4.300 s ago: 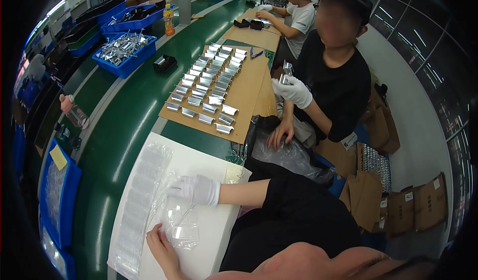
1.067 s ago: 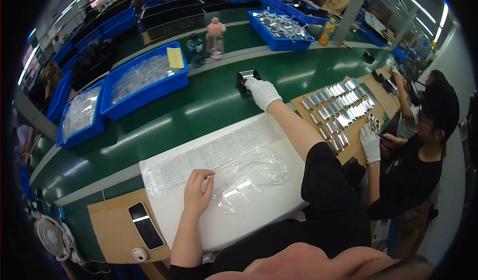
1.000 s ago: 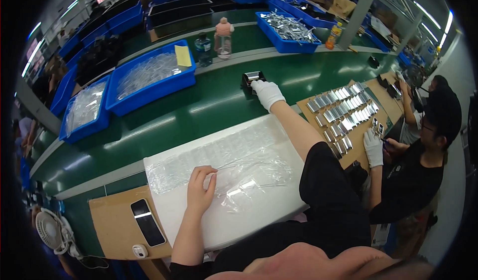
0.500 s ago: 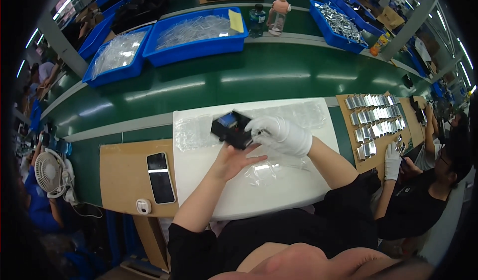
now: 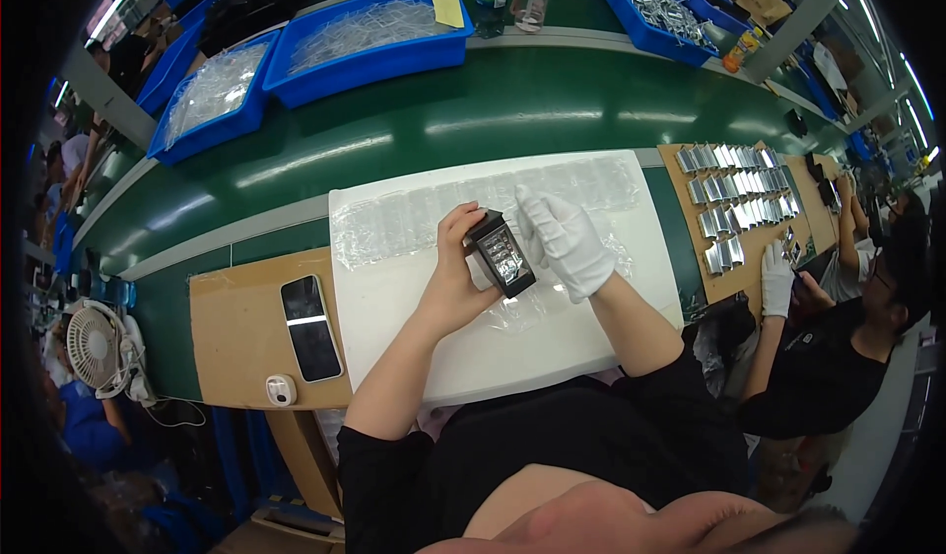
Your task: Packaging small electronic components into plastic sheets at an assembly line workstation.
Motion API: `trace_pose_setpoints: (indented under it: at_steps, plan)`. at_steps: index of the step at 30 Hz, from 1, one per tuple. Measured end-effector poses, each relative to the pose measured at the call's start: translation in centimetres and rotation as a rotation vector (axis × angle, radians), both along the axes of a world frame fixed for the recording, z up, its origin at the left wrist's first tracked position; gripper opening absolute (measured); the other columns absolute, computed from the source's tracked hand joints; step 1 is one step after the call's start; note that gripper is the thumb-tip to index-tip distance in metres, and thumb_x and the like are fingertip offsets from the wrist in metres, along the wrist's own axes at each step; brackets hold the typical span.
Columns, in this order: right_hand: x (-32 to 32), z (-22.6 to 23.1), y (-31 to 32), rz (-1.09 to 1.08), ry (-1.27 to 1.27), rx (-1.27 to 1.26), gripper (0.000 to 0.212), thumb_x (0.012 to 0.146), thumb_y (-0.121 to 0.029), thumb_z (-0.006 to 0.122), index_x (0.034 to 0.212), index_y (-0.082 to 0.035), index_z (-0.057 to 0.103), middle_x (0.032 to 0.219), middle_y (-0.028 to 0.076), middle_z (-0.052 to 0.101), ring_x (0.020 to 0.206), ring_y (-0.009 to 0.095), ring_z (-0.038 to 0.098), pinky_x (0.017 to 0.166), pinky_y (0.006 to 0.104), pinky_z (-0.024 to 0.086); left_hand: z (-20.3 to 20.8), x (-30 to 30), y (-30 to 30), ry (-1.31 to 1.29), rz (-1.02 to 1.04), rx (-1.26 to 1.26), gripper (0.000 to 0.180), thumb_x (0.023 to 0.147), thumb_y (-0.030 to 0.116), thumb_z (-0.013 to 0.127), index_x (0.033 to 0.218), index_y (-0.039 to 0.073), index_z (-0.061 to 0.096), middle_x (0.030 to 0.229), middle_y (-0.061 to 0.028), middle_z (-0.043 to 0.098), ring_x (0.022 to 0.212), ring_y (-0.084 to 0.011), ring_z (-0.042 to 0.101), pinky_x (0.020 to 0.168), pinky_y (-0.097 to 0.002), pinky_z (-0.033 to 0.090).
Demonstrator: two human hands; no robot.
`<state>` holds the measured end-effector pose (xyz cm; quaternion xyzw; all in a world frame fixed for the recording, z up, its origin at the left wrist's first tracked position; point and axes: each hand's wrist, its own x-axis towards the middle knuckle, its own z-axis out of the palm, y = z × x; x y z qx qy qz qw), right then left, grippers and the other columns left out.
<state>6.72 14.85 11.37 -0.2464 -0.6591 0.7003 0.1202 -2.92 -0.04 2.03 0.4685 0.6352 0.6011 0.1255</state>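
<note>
- Together, both hands hold a small black box above the white sheet on the surface.
- Bare left hand: fingers curl round the box's left side, pinching it.
- Gloved right hand: fingers lie close together against the box's right side.
- Clear plastic bags lie on the sheet under and behind the hands.
- Left of the sheet, a phone rests on brown cardboard.

Black phone on cardboard sheet; white desk fan beside; blue bins beyond green belt.
</note>
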Motion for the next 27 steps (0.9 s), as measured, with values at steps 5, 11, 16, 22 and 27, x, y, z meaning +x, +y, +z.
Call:
trace_pose_setpoints:
  at_steps: [5, 11, 16, 22, 27]
  plan:
    - [0.0, -2.0, -0.1, 0.048, 0.062, -0.068, 0.04, 0.107, -0.031, 0.054, 0.076, -0.008, 0.061, 0.067, -0.002, 0.055, 0.06, 0.006, 0.046, 0.057, 0.0198, 0.037, 0.0, -0.1, -0.1, 0.017, -0.024, 0.018, 0.098, 0.065, -0.007, 0.081, 0.147, 0.013, 0.031, 0.155, -0.0155, 0.025, 0.137, -0.037, 0.041, 0.111, -0.0454, 0.046]
    - [-0.3, -2.6, -0.1, 0.025, 0.087, 0.071, 0.04, 0.106, -0.036, 0.056, 0.084, -0.003, 0.065, 0.069, -0.001, 0.056, 0.06, 0.008, 0.047, 0.057, 0.0242, 0.04, 0.0, -0.3, -0.3, 0.057, -0.052, -0.007, 0.099, 0.065, -0.007, 0.081, 0.148, 0.013, 0.031, 0.155, -0.0154, 0.025, 0.137, -0.0377, 0.042, 0.112, -0.046, 0.046]
    - [-0.8, -4.4, 0.3, -0.008, 0.088, 0.084, 0.043, 0.105, -0.037, 0.056, 0.081, -0.004, 0.064, 0.067, -0.001, 0.056, 0.06, 0.01, 0.048, 0.058, 0.0244, 0.041, -0.4, -0.1, -0.2, 0.029, -0.048, -0.023, 0.099, 0.064, -0.007, 0.081, 0.148, 0.014, 0.032, 0.154, -0.0153, 0.026, 0.137, -0.0387, 0.041, 0.112, -0.0469, 0.045]
    - [-0.9, -5.1, 0.2, -0.104, 0.058, 0.139, 0.045, 0.105, -0.038, 0.056, 0.076, -0.004, 0.062, 0.066, 0.001, 0.057, 0.06, 0.011, 0.051, 0.057, 0.0244, 0.043, -0.3, 0.0, -0.1, 0.082, 0.014, -0.103, 0.098, 0.064, -0.006, 0.081, 0.147, 0.014, 0.035, 0.153, -0.0151, 0.027, 0.137, -0.0396, 0.041, 0.114, -0.0473, 0.043]
    - [-1.0, -4.6, -0.2, -0.122, 0.065, 0.005, 0.046, 0.105, -0.038, 0.056, 0.073, -0.004, 0.061, 0.066, 0.001, 0.058, 0.059, 0.011, 0.052, 0.055, 0.0245, 0.044, -0.3, -0.2, -0.1, 0.094, 0.027, -0.097, 0.096, 0.064, -0.005, 0.081, 0.147, 0.015, 0.036, 0.153, -0.0151, 0.027, 0.137, -0.0399, 0.041, 0.114, -0.0472, 0.042]
